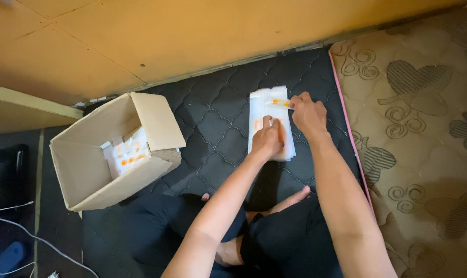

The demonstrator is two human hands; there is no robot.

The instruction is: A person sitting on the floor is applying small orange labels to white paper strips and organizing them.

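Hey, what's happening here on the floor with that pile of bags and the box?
A person sits cross-legged on a dark quilted mat. Their left hand presses flat on a stack of clear plastic bags, while their right hand pinches a small orange-tipped piece at the stack's top edge. An open cardboard box to their left holds more white and orange packets.

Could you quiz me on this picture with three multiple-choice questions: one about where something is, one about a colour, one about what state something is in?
1. Where is the cardboard box relative to the stack of clear bags?
A. to its left
B. to its right
C. on top of it

2. What colour are the marks on the bags?
A. blue
B. orange
C. green

3. How are the box flaps?
A. taped shut
B. open
C. torn off

Answers: 1 A, the box sits left of the stack under the left hand and right hand. 2 B, orange shows through. 3 B, its flaps stand open.
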